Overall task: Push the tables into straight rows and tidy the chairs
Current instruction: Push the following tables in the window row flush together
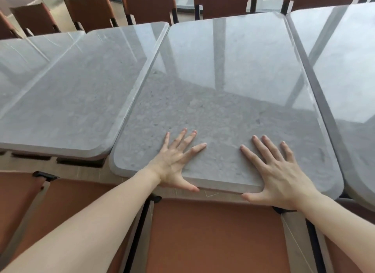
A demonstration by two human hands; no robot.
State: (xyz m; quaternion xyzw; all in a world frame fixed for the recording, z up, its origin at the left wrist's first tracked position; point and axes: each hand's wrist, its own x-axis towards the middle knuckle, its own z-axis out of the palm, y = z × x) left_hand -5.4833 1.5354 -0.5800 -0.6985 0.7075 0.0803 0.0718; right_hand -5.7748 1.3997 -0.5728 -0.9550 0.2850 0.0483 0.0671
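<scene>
Grey table (223,85) under left hand (174,163) and right hand (278,171), each grip flat, fingers spread, clasping nothing.

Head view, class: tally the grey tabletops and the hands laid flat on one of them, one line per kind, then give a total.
Grey tabletops: 4
Hands: 2
Total: 6

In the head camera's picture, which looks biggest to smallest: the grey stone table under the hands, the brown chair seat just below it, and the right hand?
1. Grey stone table
2. Brown chair seat, though nearness enlarges it
3. Right hand
</scene>
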